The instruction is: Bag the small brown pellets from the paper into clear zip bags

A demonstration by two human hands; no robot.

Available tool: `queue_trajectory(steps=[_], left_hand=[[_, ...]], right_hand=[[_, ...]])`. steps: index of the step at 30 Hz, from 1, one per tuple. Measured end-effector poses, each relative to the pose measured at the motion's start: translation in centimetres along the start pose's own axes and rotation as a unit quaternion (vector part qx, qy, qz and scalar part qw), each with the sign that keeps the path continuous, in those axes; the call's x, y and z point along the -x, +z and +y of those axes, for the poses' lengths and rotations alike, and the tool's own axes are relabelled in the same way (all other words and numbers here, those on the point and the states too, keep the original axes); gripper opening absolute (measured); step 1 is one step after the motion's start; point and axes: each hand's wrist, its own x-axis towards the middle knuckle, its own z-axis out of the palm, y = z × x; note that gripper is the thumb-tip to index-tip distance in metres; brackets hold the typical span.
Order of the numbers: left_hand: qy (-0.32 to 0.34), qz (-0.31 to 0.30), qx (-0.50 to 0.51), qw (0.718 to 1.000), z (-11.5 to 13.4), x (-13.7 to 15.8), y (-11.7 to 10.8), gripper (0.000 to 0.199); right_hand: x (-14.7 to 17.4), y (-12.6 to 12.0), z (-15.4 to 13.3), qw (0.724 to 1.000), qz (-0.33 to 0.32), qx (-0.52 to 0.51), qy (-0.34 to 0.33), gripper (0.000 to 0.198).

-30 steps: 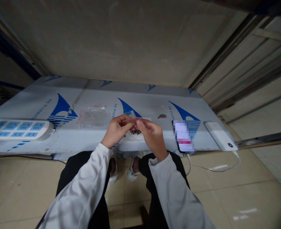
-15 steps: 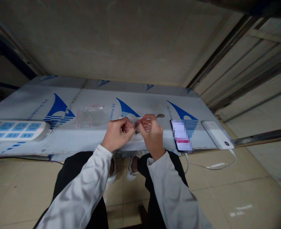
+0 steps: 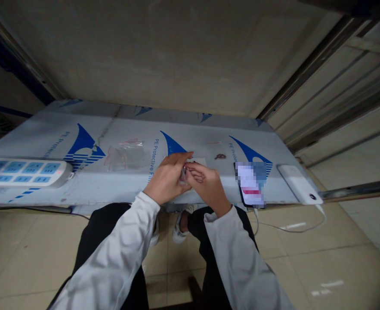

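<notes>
Close together over the front of the table, my left hand (image 3: 168, 176) curls around a small clear plastic bag (image 3: 183, 176), its fingers bent and thumb below. My right hand (image 3: 205, 181) is closed, its fingertips pinched at the bag's opening; whatever they hold is hidden. Most of the bag and its contents are covered by my fingers. Just behind the hands a whitish flat piece (image 3: 201, 162) shows in part. To the right lies a little brown heap (image 3: 220, 156), too small to make out. Clear zip bags (image 3: 130, 157) with red strips lie flat to the left.
A white power strip (image 3: 28, 172) with blue sockets lies at the left. On the right are a phone (image 3: 252, 189) with a blurred screen and a white power bank (image 3: 298, 183), joined to a white cable (image 3: 322, 219). The table (image 3: 89, 189) is covered in printed protective film.
My left hand has turned and wrapped its fingers over the bag, where it was pinching before. My right fingertips have moved in against it. The view has shifted slightly.
</notes>
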Motion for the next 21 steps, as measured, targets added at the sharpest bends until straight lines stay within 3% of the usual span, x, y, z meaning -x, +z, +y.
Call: queue_trajectory(steps=[3, 7, 9, 13, 17, 21], left_hand=[[-0.060, 0.023, 0.033, 0.997, -0.5, -0.2, 0.1, 0.034], [-0.135, 0.141, 0.068, 0.978, -1.5, -0.1, -0.9, 0.026], [-0.169, 0.200, 0.073, 0.962, -2.2, -0.1, -1.4, 0.026], [-0.217, 0.270, 0.070, 0.935, -3.2, -0.1, -1.5, 0.030], [-0.200, 0.268, 0.033, 0.942, -3.5, -0.1, -1.2, 0.036], [-0.153, 0.245, 0.039, 0.956, -3.4, 0.1, -1.1, 0.041]], right_hand=[[-0.4, -0.5, -0.4, 0.999, 0.006, 0.024, -0.022, 0.015], [-1.8, -1.6, 0.6, 0.990, 0.078, 0.112, -0.040, 0.014], [-2.5, -1.4, 1.5, 0.982, 0.026, 0.180, -0.051, 0.013], [-2.8, 1.0, 2.7, 0.940, -0.151, 0.302, -0.048, 0.007], [-2.3, 3.5, 2.7, 0.905, -0.205, 0.371, -0.037, 0.015], [-2.0, 4.4, 2.7, 0.882, -0.225, 0.412, -0.043, 0.012]])
